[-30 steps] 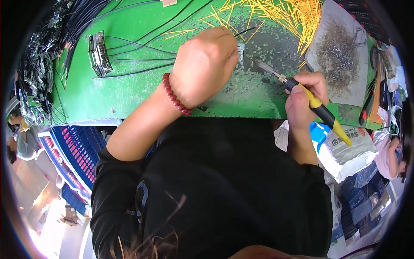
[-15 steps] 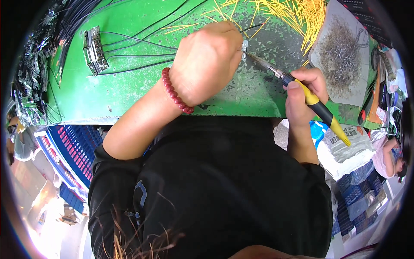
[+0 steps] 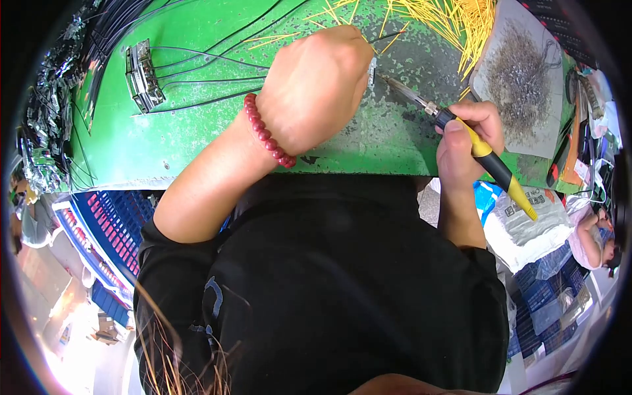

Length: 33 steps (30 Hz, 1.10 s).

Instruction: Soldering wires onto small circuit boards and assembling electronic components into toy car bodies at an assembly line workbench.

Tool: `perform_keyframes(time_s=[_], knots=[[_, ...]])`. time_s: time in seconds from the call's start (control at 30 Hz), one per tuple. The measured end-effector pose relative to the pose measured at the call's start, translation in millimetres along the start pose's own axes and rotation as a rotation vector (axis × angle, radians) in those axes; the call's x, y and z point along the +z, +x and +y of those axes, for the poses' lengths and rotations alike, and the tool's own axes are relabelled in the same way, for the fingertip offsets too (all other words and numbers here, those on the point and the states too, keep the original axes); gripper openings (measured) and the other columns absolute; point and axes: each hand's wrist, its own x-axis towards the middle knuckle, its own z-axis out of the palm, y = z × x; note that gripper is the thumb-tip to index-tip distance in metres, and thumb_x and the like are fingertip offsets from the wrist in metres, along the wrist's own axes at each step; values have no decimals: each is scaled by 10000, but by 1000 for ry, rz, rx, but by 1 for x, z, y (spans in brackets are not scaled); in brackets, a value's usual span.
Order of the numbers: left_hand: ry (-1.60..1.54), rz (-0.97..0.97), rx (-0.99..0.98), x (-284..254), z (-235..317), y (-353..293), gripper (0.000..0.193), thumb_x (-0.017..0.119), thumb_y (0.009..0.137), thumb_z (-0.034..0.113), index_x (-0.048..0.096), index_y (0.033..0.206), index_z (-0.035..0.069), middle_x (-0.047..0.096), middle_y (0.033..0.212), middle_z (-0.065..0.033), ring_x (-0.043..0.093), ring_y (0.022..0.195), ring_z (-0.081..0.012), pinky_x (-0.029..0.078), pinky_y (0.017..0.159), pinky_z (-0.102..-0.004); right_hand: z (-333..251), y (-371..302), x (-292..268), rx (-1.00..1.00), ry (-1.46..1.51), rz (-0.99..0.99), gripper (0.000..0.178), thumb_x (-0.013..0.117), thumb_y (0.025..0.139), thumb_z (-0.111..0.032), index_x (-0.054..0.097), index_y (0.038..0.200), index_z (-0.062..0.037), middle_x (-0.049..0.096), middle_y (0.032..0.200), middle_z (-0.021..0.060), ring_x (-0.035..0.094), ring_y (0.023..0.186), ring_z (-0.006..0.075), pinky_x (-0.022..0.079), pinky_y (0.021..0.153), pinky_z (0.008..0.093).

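Observation:
My right hand [image 3: 466, 141] is closed round a yellow and black soldering iron [image 3: 490, 161], its metal tip pointing left and away from me. Just left of that tip, a small silvery part [image 3: 372, 71] shows at the edge of my left hand [image 3: 319, 85]. The left hand is closed, back upward, with its fingertips hidden under it; they seem to pinch the silvery part. A short black wire [image 3: 388, 35] sticks out beyond the knuckles. Several thin black cables [image 3: 214, 80] run from the left under this hand. They come from a bundle of flat metal pieces [image 3: 143, 76].
Yellow thin tubes [image 3: 454, 26] lie heaped at the far right on the green worktable [image 3: 217, 135]. Beside them is a grey board [image 3: 503, 135] covered with dark crumbs. Black cables and shiny metal strips [image 3: 49, 125] pile up on the left. A blue crate [image 3: 115, 220] stands below the table.
The soldering iron's tip has drawn slightly right and up, off the silvery part. My left hand has shifted a little away from me.

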Motion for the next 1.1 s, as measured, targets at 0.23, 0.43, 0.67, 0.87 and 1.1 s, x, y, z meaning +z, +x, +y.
perform_keyframes(time_s=[0.23, 0.43, 0.67, 0.87, 1.1], knots=[[105, -92, -21, -4, 0, 6, 72, 595, 793, 38, 578, 750, -17, 594, 799, -148, 592, 765, -365, 491, 665, -429, -4, 1, 4, 35, -33, -6, 178, 699, 800, -68, 581, 911, 6, 547, 808, 14, 472, 674, 46, 378, 606, 198], [130, -132, -43, -5, 2, 8, 75, 590, 797, 42, 581, 753, -19, 598, 815, -150, 595, 777, -368, 493, 671, -435, -5, 2, 5, 37, -13, -21, 176, 699, 805, -73, 583, 913, 4, 549, 816, 14, 476, 670, 46, 381, 601, 197], [123, -128, -29, -4, 1, 8, 85, 587, 804, 47, 580, 752, -20, 596, 818, -155, 594, 779, -373, 492, 672, -440, -6, 2, 7, 45, -68, -26, 190, 697, 808, -81, 581, 930, 7, 557, 818, 23, 480, 676, 51, 383, 611, 200], [132, -133, -25, -4, 0, 8, 98, 579, 815, 60, 578, 756, -18, 595, 827, -160, 591, 779, -378, 490, 676, -446, 5, 1, -3, -90, -27, -24, 196, 644, 827, -115, 548, 927, 23, 558, 764, 74, 530, 607, 109, 444, 561, 220], [134, -131, -27, -4, 0, 7, 96, 576, 812, 58, 577, 753, -17, 594, 822, -159, 591, 778, -379, 489, 674, -447, -2, 1, 3, 5, 15, -9, 203, 711, 809, -104, 575, 912, 7, 553, 818, 29, 468, 679, 59, 375, 616, 206]])
